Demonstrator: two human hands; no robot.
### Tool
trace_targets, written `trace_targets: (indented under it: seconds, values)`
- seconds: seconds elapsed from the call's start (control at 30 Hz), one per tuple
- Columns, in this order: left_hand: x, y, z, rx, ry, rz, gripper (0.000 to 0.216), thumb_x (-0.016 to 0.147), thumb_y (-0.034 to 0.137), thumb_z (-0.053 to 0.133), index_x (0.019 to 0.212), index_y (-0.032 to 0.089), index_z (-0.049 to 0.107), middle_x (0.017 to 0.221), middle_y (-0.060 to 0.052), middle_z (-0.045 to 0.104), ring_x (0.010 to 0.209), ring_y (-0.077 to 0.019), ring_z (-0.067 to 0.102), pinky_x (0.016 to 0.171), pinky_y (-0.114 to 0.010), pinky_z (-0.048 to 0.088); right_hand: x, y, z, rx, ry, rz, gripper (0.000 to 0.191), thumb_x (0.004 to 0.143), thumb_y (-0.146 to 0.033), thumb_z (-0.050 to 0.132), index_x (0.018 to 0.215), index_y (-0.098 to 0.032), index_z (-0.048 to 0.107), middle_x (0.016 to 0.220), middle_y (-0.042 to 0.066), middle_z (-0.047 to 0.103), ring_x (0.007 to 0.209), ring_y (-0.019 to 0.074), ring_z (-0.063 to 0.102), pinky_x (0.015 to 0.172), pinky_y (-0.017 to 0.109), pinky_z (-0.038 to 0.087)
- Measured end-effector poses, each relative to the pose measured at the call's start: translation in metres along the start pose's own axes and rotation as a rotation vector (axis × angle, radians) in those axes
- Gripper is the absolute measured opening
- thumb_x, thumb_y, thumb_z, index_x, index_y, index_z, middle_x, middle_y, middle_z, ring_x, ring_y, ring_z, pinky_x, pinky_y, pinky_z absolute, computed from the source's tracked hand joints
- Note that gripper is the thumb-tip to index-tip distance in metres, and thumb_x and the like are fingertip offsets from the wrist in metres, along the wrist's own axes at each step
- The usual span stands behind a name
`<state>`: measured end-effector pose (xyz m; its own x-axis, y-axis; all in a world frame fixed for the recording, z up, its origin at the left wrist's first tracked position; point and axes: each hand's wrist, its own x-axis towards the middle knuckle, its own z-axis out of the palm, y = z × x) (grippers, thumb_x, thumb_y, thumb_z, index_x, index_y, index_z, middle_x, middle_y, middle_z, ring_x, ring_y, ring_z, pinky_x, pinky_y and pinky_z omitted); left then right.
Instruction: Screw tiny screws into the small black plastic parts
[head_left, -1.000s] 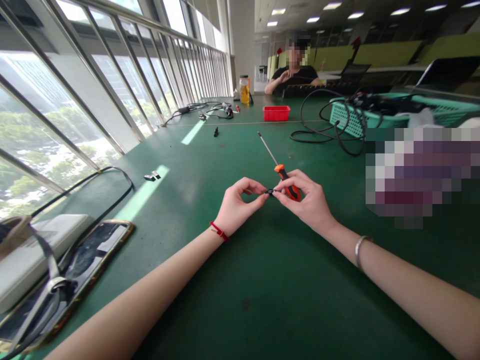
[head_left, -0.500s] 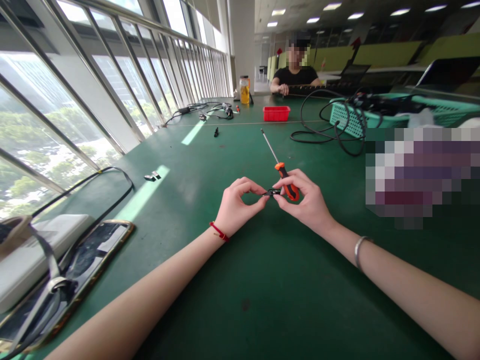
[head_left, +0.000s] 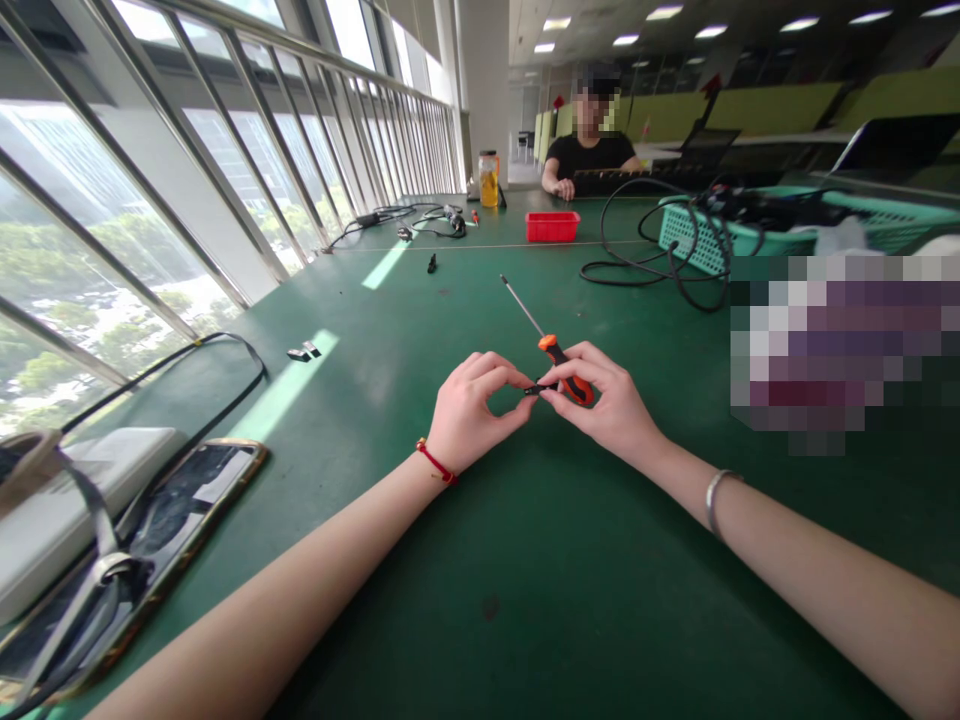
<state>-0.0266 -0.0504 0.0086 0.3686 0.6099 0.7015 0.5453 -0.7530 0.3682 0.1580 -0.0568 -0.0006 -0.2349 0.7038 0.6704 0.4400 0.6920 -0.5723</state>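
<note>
Over the green table (head_left: 465, 560), my left hand (head_left: 472, 412) pinches one end of a small black part (head_left: 541, 388) between thumb and forefinger. My right hand (head_left: 604, 405) pinches the other end of that part. The same hand also holds an orange-and-black screwdriver (head_left: 559, 362) in its fingers, and the metal shaft points away to the upper left. A red string circles my left wrist and a metal bangle my right.
A phone-like device (head_left: 150, 530) with a strap and a white box lie at the near left, with a black cable beside them. Farther off are a red tray (head_left: 553, 227), a teal basket (head_left: 750, 235) with cables, a yellow jar (head_left: 489, 179) and a seated person (head_left: 592, 150).
Both hands have shifted slightly left while still pinching the small part. The screwdriver's shaft has swung to the left. The person at the far end lowered a hand to the table.
</note>
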Motion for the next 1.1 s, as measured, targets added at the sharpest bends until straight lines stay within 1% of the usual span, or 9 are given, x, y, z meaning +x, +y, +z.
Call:
trace_targets:
  seconds: [0.13,0.2,0.3,0.37,0.47,0.53,0.6,0.87,1.1]
  values:
    - [0.000,-0.001,0.000,-0.045,-0.013,-0.009,0.007,0.077,0.024,0.063,0.080,0.019,0.067,0.081,-0.003,0.065,0.078,-0.0148,0.058,0.073,-0.028,0.048,0.000,-0.003,0.000,0.005,-0.012,0.003,0.006,0.077,-0.019,0.062,0.083,-0.020,0.063,0.090,0.003,0.053,0.075,0.0125,0.058,0.073,0.029,0.048]
    - [0.001,-0.002,0.000,-0.060,-0.014,-0.017,0.006,0.077,0.024,0.063,0.079,0.019,0.067,0.081,-0.003,0.065,0.078,-0.0149,0.058,0.074,-0.028,0.048,0.000,-0.003,0.000,0.006,0.006,0.008,0.014,0.076,-0.017,0.061,0.089,-0.021,0.062,0.094,0.003,0.051,0.073,0.0119,0.057,0.075,0.030,0.048]
    - [0.001,-0.003,0.000,-0.055,-0.006,-0.043,0.006,0.076,0.024,0.064,0.078,0.019,0.066,0.080,-0.003,0.065,0.078,-0.0153,0.058,0.073,-0.029,0.048,0.000,0.000,0.000,0.026,0.136,0.047,0.043,0.072,-0.012,0.059,0.112,-0.023,0.052,0.103,0.005,0.045,0.074,0.0122,0.055,0.076,0.032,0.049]
    - [0.001,-0.003,0.000,-0.050,-0.007,-0.059,0.005,0.076,0.023,0.064,0.078,0.019,0.067,0.080,-0.003,0.065,0.077,-0.0155,0.058,0.073,-0.029,0.048,0.001,0.004,-0.001,0.017,0.267,0.097,0.053,0.070,-0.011,0.057,0.119,-0.024,0.043,0.101,0.005,0.044,0.074,0.0137,0.053,0.073,0.032,0.049]
    - [0.001,-0.004,0.000,-0.045,-0.018,-0.067,0.006,0.076,0.022,0.063,0.078,0.019,0.067,0.081,-0.003,0.066,0.078,-0.0158,0.058,0.074,-0.030,0.048,0.003,0.011,-0.005,-0.056,0.369,0.174,0.035,0.072,-0.015,0.057,0.105,-0.023,0.045,0.089,0.003,0.047,0.065,0.0138,0.048,0.066,0.031,0.047]
    - [0.001,-0.005,0.001,-0.040,-0.025,-0.072,0.006,0.076,0.022,0.062,0.078,0.019,0.067,0.081,-0.003,0.066,0.078,-0.0159,0.058,0.074,-0.030,0.048,0.004,0.014,-0.007,-0.092,0.323,0.194,0.017,0.076,-0.019,0.054,0.092,-0.023,0.047,0.083,0.002,0.049,0.063,0.0138,0.047,0.065,0.031,0.045]
    - [0.001,-0.005,0.001,-0.031,-0.030,-0.083,0.005,0.076,0.022,0.062,0.077,0.019,0.067,0.081,-0.003,0.066,0.078,-0.0159,0.058,0.074,-0.030,0.048,0.004,0.015,-0.008,-0.103,0.227,0.198,0.010,0.078,-0.020,0.052,0.086,-0.023,0.046,0.082,0.002,0.051,0.068,0.0153,0.050,0.067,0.031,0.044]
    - [0.001,-0.009,0.000,0.005,-0.041,-0.138,0.005,0.075,0.023,0.063,0.076,0.020,0.066,0.081,-0.002,0.065,0.080,-0.0165,0.057,0.075,-0.031,0.048,0.002,0.024,-0.002,-0.143,-0.016,0.359,0.030,0.066,-0.015,0.055,0.093,-0.024,0.042,0.089,0.003,0.058,0.082,0.0201,0.058,0.077,0.035,0.044]
    - [0.003,-0.016,0.000,-0.012,-0.054,-0.261,0.007,0.076,0.026,0.063,0.076,0.019,0.067,0.082,-0.003,0.065,0.082,-0.0175,0.057,0.075,-0.031,0.048,0.003,0.026,-0.001,-0.159,-0.098,0.309,0.028,0.066,-0.014,0.054,0.090,-0.024,0.042,0.087,0.002,0.059,0.083,0.0206,0.058,0.079,0.036,0.045]
